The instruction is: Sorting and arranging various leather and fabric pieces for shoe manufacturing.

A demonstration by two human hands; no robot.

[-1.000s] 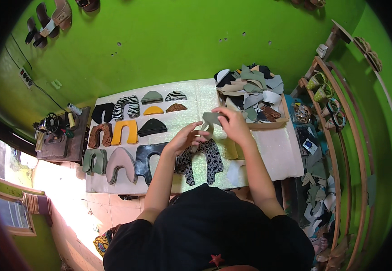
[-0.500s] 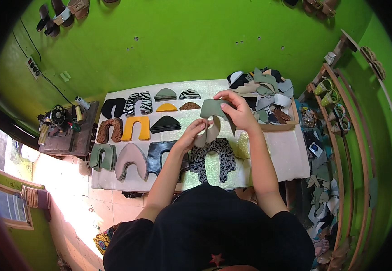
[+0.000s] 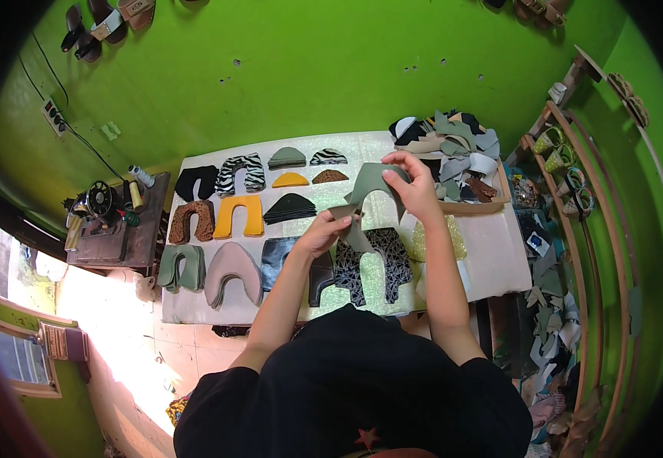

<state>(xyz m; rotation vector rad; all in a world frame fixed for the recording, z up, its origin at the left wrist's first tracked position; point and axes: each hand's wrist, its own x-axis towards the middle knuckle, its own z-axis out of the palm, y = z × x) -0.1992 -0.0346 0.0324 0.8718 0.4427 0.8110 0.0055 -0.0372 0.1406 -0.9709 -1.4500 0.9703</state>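
Observation:
Above the table I hold a grey-green, U-shaped cut piece of leather-like material, a shoe upper piece by its look. My right hand pinches its upper right part between thumb and fingers. Lower down, my left hand grips the other leg, where a paler underside shows. Beneath the hands lies a black-and-grey patterned stack of U-shaped pieces. Beside it are dark glossy pieces, partly behind my left forearm, and a pinkish-beige stack. A yellow U-shaped stack and black half-round pieces sit farther left.
The pale-covered table also carries green, leopard-print and zebra-print stacks. An open box of scraps stands at the back right. A sewing machine is at left, a wooden rack at right.
The green piece has turned and opened out, so its arch faces me more fully. My left hand has moved slightly down; the whole view has shifted a little.

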